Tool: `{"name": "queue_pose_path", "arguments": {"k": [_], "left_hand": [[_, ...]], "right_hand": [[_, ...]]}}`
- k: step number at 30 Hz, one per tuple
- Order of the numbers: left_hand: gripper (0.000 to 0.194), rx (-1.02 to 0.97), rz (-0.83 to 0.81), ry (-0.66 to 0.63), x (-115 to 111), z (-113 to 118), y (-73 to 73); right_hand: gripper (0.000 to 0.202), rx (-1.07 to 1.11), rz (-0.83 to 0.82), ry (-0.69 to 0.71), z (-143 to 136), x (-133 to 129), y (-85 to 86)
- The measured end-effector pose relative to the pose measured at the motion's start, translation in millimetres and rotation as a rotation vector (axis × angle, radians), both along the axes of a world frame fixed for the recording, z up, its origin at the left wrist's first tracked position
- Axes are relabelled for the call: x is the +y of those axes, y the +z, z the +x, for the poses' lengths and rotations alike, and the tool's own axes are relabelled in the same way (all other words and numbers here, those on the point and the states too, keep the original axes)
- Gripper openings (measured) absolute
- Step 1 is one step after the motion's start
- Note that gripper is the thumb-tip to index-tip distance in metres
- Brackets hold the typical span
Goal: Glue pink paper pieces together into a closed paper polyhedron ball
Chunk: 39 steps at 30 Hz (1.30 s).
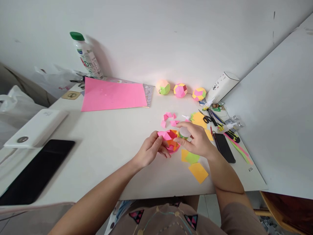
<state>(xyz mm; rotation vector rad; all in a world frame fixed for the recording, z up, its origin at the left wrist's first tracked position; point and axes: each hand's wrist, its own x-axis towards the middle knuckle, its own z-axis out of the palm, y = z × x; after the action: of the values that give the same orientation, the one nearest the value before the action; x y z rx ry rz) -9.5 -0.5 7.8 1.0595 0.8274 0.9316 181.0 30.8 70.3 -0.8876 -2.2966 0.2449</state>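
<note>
The white surface [105, 130] before me carries a pink sheet [113, 94] toward the back. In front of me, my left grip [149, 149] pinches a pink-and-orange paper shape [166, 134]. Beside it, my right grip [199, 138] is closed around a small round object [185, 132]. Folded pink pieces [163, 124] lie just beyond.

Paper shape [170, 142], pink and orange, partly hidden by the fingers of the left hand [149, 148]; round container [184, 132], sides partly covered by the right hand [198, 138], contents not discernible. Black tablet [41, 173] and white plastic bag [14, 104], both cut off at the left edge; gridded board [148, 94], largely concealed under the pink sheet [113, 94]. Bottle [89, 60], label's small print illegible; marks on green-and-peach ball [163, 87] too small to read.
</note>
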Motion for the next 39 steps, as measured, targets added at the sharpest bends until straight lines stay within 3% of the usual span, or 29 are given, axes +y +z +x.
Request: {"name": "queue_pose_path", "arguments": {"k": [17, 32, 39], "left_hand": [[0.035, 0.008, -0.032, 0.015, 3, 0, -1.1], [0.034, -0.001, -0.034, 0.027, 5, -2, -3.5], [0.033, 0.009, -0.028, 0.034, 6, -2, -4.5]], "right_hand": [[0.024, -0.015, 0.043, -0.005, 0, 3, -0.4], [0.030, 0.046, -0.269, -0.095, 3, 8, -8.9], [0.035, 0.283, -0.407, -0.190, 2, 12, -7.6]]}}
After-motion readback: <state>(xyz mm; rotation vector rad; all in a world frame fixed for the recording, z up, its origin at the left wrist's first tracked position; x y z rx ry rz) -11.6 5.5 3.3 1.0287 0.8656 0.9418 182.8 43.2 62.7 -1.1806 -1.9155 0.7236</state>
